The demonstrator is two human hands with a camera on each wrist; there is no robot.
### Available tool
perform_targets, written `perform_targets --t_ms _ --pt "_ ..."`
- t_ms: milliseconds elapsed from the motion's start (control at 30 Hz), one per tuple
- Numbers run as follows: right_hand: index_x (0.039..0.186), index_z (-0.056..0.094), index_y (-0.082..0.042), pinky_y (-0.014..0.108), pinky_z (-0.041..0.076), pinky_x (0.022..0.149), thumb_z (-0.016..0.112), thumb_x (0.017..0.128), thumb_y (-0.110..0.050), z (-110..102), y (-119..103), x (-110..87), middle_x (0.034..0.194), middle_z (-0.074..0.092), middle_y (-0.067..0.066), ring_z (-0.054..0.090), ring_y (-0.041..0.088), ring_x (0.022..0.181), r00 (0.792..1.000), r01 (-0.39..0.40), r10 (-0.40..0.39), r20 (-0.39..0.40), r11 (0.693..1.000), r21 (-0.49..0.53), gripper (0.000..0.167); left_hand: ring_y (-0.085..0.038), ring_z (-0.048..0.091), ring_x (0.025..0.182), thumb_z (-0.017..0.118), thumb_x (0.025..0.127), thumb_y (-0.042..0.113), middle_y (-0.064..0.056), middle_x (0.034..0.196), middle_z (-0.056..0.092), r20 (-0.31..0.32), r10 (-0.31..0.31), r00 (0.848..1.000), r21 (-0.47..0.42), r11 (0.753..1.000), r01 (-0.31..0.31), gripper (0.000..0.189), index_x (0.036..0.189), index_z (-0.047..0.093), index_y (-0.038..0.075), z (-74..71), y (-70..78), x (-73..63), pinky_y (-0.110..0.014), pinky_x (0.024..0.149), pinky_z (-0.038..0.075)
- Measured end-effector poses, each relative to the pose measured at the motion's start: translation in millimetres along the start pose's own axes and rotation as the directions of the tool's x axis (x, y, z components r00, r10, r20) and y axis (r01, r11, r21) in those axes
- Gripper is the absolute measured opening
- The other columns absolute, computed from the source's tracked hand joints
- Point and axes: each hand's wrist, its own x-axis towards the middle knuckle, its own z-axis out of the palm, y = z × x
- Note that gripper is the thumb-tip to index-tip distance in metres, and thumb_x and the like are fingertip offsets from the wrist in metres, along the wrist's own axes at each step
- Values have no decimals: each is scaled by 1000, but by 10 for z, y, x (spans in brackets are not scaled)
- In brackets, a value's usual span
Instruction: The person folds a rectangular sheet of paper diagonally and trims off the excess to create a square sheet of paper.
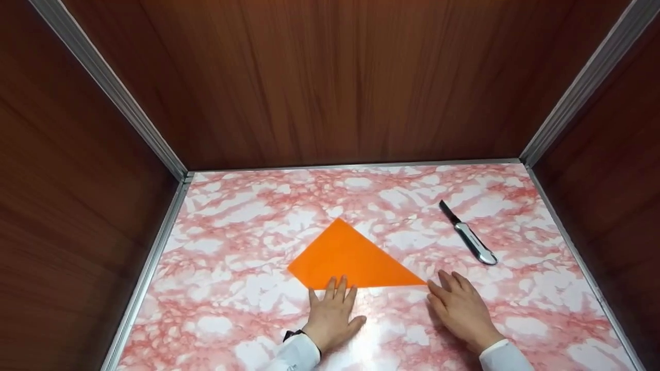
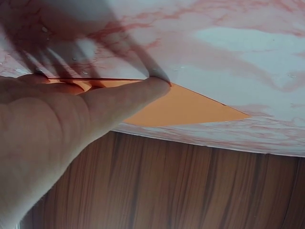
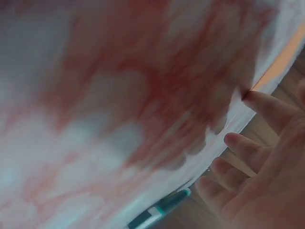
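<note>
A folded sheet of orange paper (image 1: pixel 350 252) lies flat on the table, pointed at its far and right corners. My left hand (image 1: pixel 332 314) is spread palm down at its near edge, fingertips resting on the paper. From the left wrist camera, the thumb (image 2: pixel 128 100) of that hand is stretched out in front of the orange sheet (image 2: pixel 181 107). At the paper's right tip, my right hand (image 1: pixel 461 306) touches the corner with a fingertip. Seen from the right wrist, its other fingers (image 3: pixel 243 148) are loosely extended apart from the paper (image 3: pixel 281 62).
A utility knife (image 1: pixel 469 237) with a black blade and silver-and-dark handle lies beyond my right hand, blade pointing away. The red-and-white marbled table (image 1: pixel 232 226) is enclosed by brown wood-look panels (image 1: pixel 330 82) at the back and sides, with metal edge strips (image 1: pixel 149 273).
</note>
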Motion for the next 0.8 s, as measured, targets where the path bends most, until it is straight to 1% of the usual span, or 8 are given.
perform_targets --t_ms 133,233,300,400,500,600,667,800 --pt "146 57 -6 65 29 110 59 101 -22 -42 7 11 148 49 25 37 51 137 996 -17 19 -89 1000 22 48 -34 15 155 34 101 70 -10 170 16 4 2 1000 -9 1000 -2 79 164 29 21 -3 -6 2 -80 105 23" --pt "145 57 -3 63 31 110 62 97 -16 -32 -42 36 146 51 25 38 50 137 988 17 -15 -156 1000 14 50 -34 15 155 34 101 70 -10 170 16 3 1 1000 -12 1000 -1 79 163 29 21 -3 -12 2 -80 105 23" --pt "145 56 -2 62 30 112 63 96 -15 0 -121 55 148 51 24 38 48 140 985 59 -57 -164 998 7 52 -34 16 155 35 101 70 -10 170 17 -1 -2 1000 -15 1000 2 79 163 30 21 -6 -13 -2 -80 105 22" --pt "146 56 -3 58 26 117 63 95 -17 68 -289 92 152 48 21 34 45 145 983 129 -129 -129 992 -7 53 -35 16 155 36 101 69 -11 169 18 -11 -3 1000 -22 1000 3 79 163 31 20 -11 -13 -7 -81 105 21" --pt "145 58 -4 55 24 119 64 96 -19 146 -475 139 153 49 19 34 44 146 975 205 -206 -87 978 -19 52 -35 18 154 37 101 69 -12 169 19 -17 -7 1000 -19 1000 7 79 162 32 20 -8 -9 -4 -81 105 21" --pt "145 59 -6 55 29 117 63 97 -22 226 -621 186 152 50 18 36 42 145 965 257 -258 -47 966 -35 51 -34 17 155 37 100 70 -11 169 18 -12 -15 1000 -8 1000 15 79 163 32 21 -7 3 6 -80 105 21" --pt "146 58 -7 55 30 116 61 99 -24 271 -682 205 153 49 17 36 41 145 966 257 -257 -8 966 -34 50 -34 18 155 37 100 70 -10 169 18 -12 -19 1000 4 1000 19 80 162 33 21 -5 13 13 -80 105 22" --pt "146 58 -7 56 30 116 57 103 -31 331 -739 213 155 47 17 36 39 146 977 211 -209 49 977 -34 49 -33 18 155 36 100 71 -9 169 19 -1 -23 1000 21 1000 23 80 162 33 21 -9 30 8 -79 106 23"
